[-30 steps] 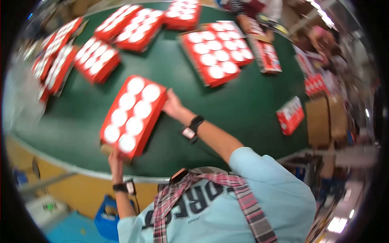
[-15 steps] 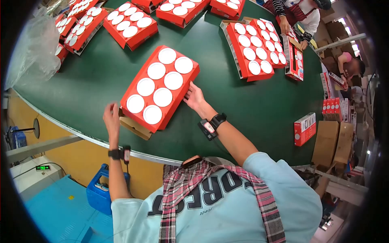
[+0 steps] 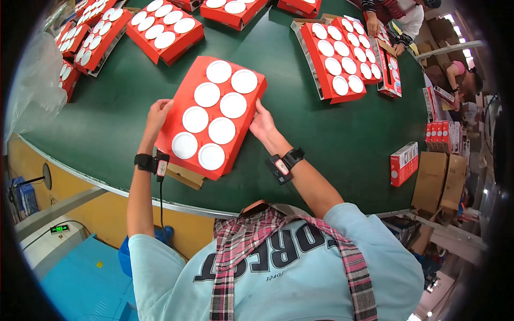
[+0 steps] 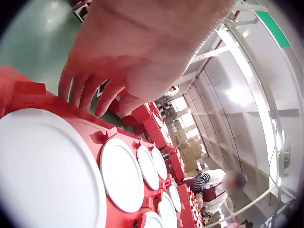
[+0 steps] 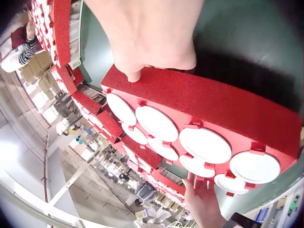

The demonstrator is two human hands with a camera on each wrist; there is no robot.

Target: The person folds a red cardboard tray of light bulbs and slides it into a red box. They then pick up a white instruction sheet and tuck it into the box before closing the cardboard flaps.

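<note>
A red box (image 3: pixel 184 80) with two rows of round white discs lies at a slant over the green table, a brown cardboard flap (image 3: pixel 184 175) showing under its near end. Along its right side, my right hand (image 3: pixel 262 124) grips it, the thumb on the side wall; in the right wrist view this hand (image 5: pixel 149 38) hides most of its own fingers. At the left edge my left hand (image 3: pixel 159 115) touches the box with extended fingers. The left wrist view has that hand (image 4: pixel 133 52) beside the red edge, fingers reaching down past it.
Similar disc-filled boxes (image 3: pixel 166 32) stand along the far left, with others (image 3: pixel 334 69) at the far right. Clear plastic (image 3: pixel 35 88) hangs at the left edge. A small red-white carton (image 3: pixel 404 166) is on the right. Another person (image 3: pixel 393 16) works at the far right.
My left hand has moved from the near left corner, off the box half a second ago, up to its left edge. My right hand has kept its grip on the right side.
</note>
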